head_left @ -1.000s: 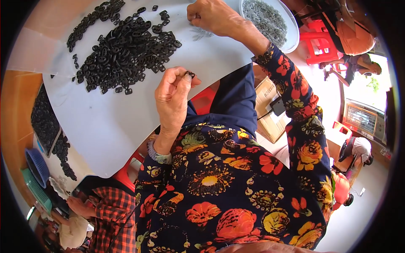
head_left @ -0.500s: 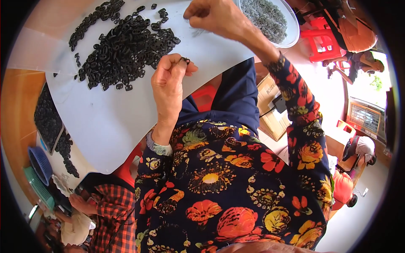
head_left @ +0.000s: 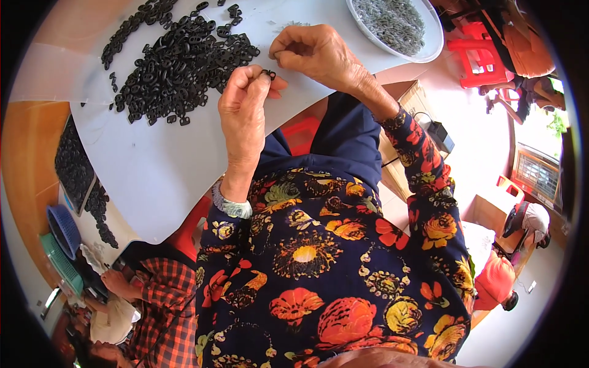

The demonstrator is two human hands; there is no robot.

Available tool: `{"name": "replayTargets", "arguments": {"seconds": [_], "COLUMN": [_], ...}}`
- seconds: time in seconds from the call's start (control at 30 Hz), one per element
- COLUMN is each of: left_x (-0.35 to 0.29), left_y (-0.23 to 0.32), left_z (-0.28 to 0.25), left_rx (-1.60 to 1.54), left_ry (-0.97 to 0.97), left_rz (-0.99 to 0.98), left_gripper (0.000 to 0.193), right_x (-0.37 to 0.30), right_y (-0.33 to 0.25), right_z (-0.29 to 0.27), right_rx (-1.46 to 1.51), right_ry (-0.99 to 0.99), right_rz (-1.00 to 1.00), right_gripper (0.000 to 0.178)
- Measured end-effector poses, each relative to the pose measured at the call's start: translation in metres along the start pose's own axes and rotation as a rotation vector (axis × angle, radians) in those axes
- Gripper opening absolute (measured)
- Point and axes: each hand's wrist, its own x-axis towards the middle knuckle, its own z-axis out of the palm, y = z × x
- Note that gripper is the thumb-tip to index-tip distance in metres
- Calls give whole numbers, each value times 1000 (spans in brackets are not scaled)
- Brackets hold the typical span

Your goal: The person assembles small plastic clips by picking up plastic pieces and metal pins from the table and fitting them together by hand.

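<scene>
My left hand [head_left: 244,119] is closed in a pinch, with a small black plastic buckle-like piece [head_left: 269,74] at its fingertips. Just right of it, my right hand [head_left: 326,58] has thumb and forefinger pressed together; whatever lies between them is too small to make out. The two hands are close but apart. A large heap of similar black pieces [head_left: 175,73] lies on the white tabletop [head_left: 159,159], left of and beyond my left hand. A few small silvery metal bits [head_left: 291,26] lie beyond my right hand.
A round white tub [head_left: 429,52] of small grey metal parts stands at the far right. More black pieces [head_left: 73,159] lie on a tray at left, near blue [head_left: 63,230] and green baskets [head_left: 64,270]. A person in a checked shirt [head_left: 165,306] sits lower left. Red stools [head_left: 475,61] stand right.
My right hand has come down from the tub side toward my left hand and now sits right beside it. My left hand still pinches the black piece, nearly unmoved.
</scene>
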Motion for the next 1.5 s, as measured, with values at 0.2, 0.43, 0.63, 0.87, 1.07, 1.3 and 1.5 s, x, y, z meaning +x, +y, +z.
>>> {"name": "replayTargets", "arguments": {"seconds": [0.2, 0.43, 0.63, 0.87, 1.07, 1.3, 1.5], "left_x": [1, 3, 4, 3, 4, 4, 4], "left_y": [2, 1, -4, -1, -2, -3, -4], "left_z": [-4, -2, -2, 1, -2, -3, 0], "left_rx": [16, -51, -91, -134, -89, -56, -24], "left_ry": [-10, -12, -48, 0, -20, -30, -40], "left_rz": [7, -6, 19, 6, 14, 12, 27], "left_gripper": [7, 6, 9, 5, 4, 4, 3], "right_x": [-2, -5, -7, -7, -6, -6, -5], "right_y": [-4, -1, -1, 4, -2, -1, -2], "right_z": [14, 16, 15, 13, 10, 9, 8], "right_rx": [377, 413, 448, 405, 466, 451, 449], "right_ry": [-21, -11, -15, -49, -92, -115, -92], "right_rz": [95, 61, 61, 7, 4, 43, -26], "right_gripper": [12, 12, 12, 13, 16, 22, 15]}}
